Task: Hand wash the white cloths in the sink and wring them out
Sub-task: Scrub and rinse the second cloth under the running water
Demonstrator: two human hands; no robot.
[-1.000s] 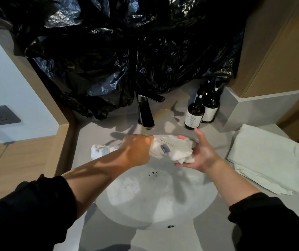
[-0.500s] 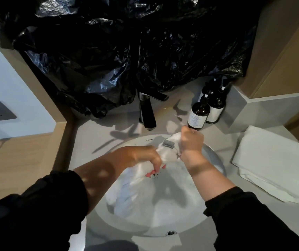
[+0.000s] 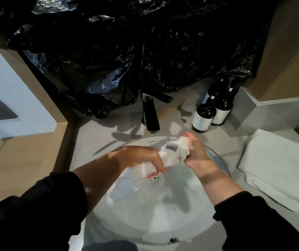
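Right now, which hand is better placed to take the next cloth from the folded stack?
Likely the right hand: it is nearer the folded stack, while the left hand would cross the sink. Both grip the white cloth.

On my feed, both arms wear black long sleeves of a soft, matte fabric. The left sleeve bunches in loose folds and ends at a gathered cuff partway along the forearm. The right sleeve ends the same way, nearer the wrist. Below the cuffs everything is bare. The left hand has nails painted coral pink. The right hand keeps its nails hidden from me.
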